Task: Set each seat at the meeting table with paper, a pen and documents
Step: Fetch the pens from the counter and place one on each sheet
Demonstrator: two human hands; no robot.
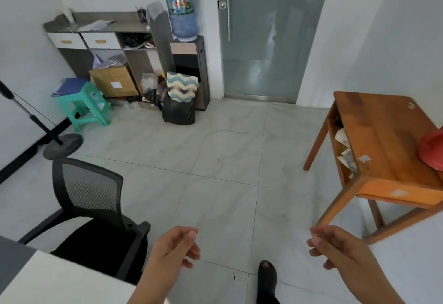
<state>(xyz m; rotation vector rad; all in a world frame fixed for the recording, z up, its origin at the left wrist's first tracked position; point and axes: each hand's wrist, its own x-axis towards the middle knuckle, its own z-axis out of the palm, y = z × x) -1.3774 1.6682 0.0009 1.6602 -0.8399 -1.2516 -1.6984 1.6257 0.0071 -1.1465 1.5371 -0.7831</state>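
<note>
Below, left hand (176, 247) and right hand (336, 248) empty, slack-fingered, apart, between chair (91, 196) and wooden table (383, 136).

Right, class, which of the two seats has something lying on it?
The green plastic stool by the left wall: a blue folder lies on it, unlike the black mesh office chair.

Green stool (90, 104), black mesh chair (91, 198)

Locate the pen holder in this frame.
Head view, upper left: the pen holder stands on the cabinet top, left of the water bottle.
</note>
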